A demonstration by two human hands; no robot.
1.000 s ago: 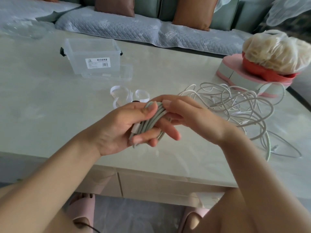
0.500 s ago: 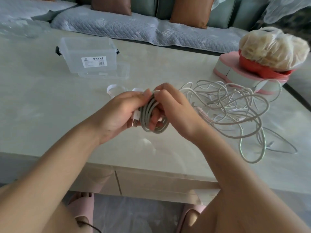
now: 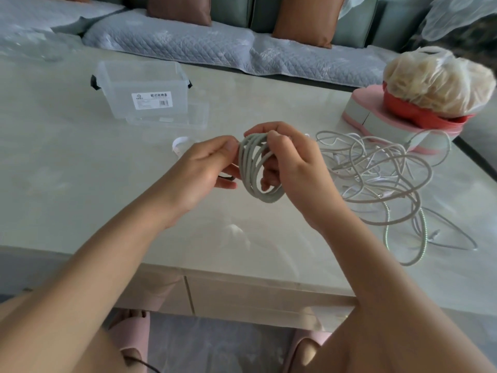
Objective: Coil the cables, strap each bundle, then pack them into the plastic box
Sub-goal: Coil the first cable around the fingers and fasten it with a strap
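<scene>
While both bare forearms reach out over the near edge of the pale worktop (image 3: pixel 80 211), a pair of pink slippers (image 3: pixel 133 329) shows on the floor beneath it. Above the worktop's middle, the left hand (image 3: pixel 201 168) pinches the left side of a grey coiled cable (image 3: pixel 265 198) between thumb and curled fingers. The right hand (image 3: pixel 295 168) grips the coil's top, its fingers (image 3: pixel 269 179) hooked through the loops. The coil stands upright between the hands, off the surface.

Just right of them sprawls a tangle of white cables (image 3: pixel 390 179). Behind the left hand a white strap (image 3: pixel 178 144) peeks out, half hidden.

Farther back on the left stands the clear plastic box (image 3: pixel 145 87), open, a clear lid (image 3: pixel 174 121) lying at its front. Far right, a bagged bundle (image 3: pixel 435 79) sits in a red bowl (image 3: pixel 419 111) on a pink-and-grey case (image 3: pixel 376 117). A quilted sofa (image 3: pixel 188 41) runs behind.
</scene>
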